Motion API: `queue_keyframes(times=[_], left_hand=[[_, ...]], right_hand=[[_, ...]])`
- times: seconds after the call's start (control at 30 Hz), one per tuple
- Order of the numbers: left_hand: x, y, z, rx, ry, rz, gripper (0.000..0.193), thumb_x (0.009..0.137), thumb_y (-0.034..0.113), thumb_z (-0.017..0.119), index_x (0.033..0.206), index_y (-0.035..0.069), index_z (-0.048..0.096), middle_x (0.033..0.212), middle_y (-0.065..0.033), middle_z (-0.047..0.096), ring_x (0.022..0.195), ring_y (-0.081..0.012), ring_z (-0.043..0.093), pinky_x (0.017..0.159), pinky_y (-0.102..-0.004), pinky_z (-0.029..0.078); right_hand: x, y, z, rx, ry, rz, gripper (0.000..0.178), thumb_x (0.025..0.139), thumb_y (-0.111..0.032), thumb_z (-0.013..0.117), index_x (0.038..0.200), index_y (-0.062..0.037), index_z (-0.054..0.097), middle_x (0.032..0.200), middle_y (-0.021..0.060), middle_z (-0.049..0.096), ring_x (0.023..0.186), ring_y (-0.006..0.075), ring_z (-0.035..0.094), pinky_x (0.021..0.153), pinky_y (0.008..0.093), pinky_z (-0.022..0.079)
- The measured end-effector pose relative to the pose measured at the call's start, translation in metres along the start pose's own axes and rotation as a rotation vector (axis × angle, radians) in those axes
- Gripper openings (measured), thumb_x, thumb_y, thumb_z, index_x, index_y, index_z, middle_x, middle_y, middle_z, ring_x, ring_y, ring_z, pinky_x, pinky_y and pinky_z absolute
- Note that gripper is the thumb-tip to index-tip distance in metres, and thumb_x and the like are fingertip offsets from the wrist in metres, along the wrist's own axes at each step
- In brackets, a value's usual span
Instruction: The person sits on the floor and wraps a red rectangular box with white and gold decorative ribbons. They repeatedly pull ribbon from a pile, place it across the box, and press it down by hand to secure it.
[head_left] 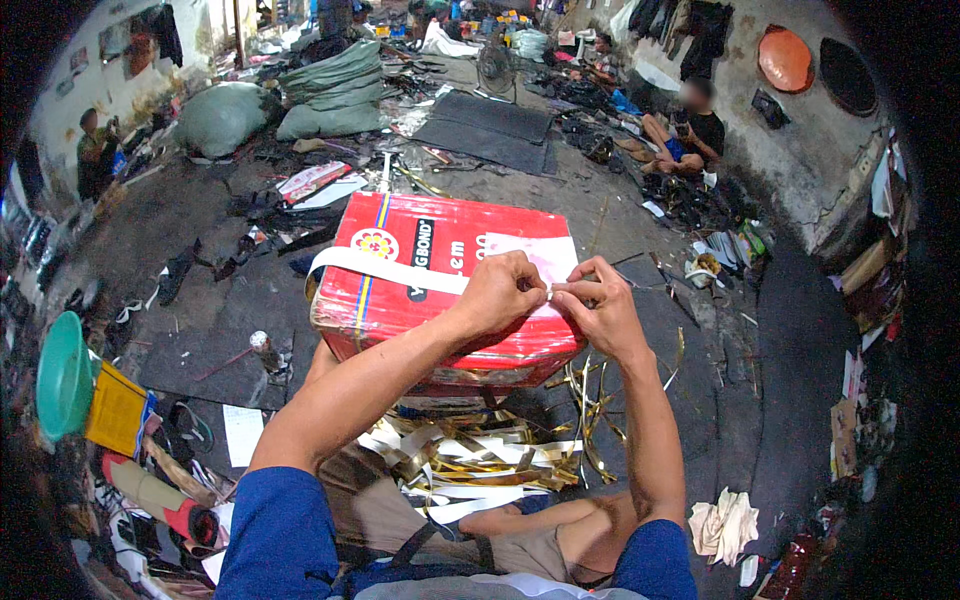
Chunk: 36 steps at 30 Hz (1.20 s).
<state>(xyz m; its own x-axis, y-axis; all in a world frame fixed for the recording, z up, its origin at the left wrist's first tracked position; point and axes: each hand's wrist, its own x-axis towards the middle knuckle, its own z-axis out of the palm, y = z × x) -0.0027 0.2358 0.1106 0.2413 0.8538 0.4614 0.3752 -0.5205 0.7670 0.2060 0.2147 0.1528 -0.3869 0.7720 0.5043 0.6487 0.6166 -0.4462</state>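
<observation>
Head view: left hand [506, 292] and right hand [606, 304] pinch 1 small white piece [549, 291], which uneven pulling could tear or drop onto the red box [392, 316] beneath the grip.

Both bare forearms [655, 440] angle in from the near side, left hand [503, 288] and right hand [607, 308] pinching super close together.

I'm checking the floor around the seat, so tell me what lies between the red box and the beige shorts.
In the head view, a tangled pile of white and gold strips lies between the red box and the beige shorts.
</observation>
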Motion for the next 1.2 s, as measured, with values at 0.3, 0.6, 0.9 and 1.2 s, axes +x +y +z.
queue_keyframes(times=[0.3, 0.6, 0.9, 1.2], left_hand=[[0.002, -0.002, 0.006, 0.125, 0.079, 0.106, 0.012, 0.079, 0.014, 0.075, 0.08, 0.002, 0.074, 0.082, -0.015, 0.07, 0.074, -0.0293, 0.071, 0.069, -0.0391, 0.056], [0.033, 0.008, -0.013, 0.222, -0.218, 0.021, 0.016, 0.076, 0.017, 0.074, 0.076, 0.001, 0.076, 0.073, -0.022, 0.072, 0.068, -0.0331, 0.073, 0.067, -0.0451, 0.057], [0.039, -0.009, 0.02, -0.027, -0.032, 0.241, 0.019, 0.081, 0.017, 0.076, 0.079, -0.002, 0.073, 0.077, -0.0178, 0.071, 0.07, -0.0284, 0.07, 0.066, -0.0405, 0.055], [0.036, -0.003, 0.026, -0.076, -0.054, 0.219, 0.011, 0.083, 0.009, 0.074, 0.081, -0.002, 0.075, 0.079, -0.0131, 0.071, 0.071, -0.0204, 0.07, 0.064, -0.0347, 0.055]], right_hand=[[0.004, 0.025, 0.023, 0.014, 0.066, 0.126, 0.014, 0.08, -0.01, 0.082, 0.086, -0.0046, 0.07, 0.084, 0.0071, 0.059, 0.069, 0.0165, 0.056, 0.061, 0.0302, 0.045], [0.006, 0.024, 0.034, 0.517, 0.086, 0.479, 0.024, 0.079, -0.005, 0.078, 0.092, -0.0073, 0.058, 0.068, -0.005, 0.05, 0.058, 0.0063, 0.045, 0.05, 0.0265, 0.037], [-0.009, 0.047, 0.033, 0.339, 0.113, 0.404, 0.032, 0.101, -0.028, 0.066, 0.082, -0.0038, 0.057, 0.073, -0.0009, 0.053, 0.07, 0.0081, 0.046, 0.061, 0.0294, 0.04], [-0.021, 0.039, 0.039, 1.238, 0.159, 0.744, 0.023, 0.103, -0.023, 0.065, 0.083, -0.0158, 0.055, 0.066, -0.0078, 0.046, 0.047, 0.0021, 0.038, 0.038, 0.0217, 0.025]])
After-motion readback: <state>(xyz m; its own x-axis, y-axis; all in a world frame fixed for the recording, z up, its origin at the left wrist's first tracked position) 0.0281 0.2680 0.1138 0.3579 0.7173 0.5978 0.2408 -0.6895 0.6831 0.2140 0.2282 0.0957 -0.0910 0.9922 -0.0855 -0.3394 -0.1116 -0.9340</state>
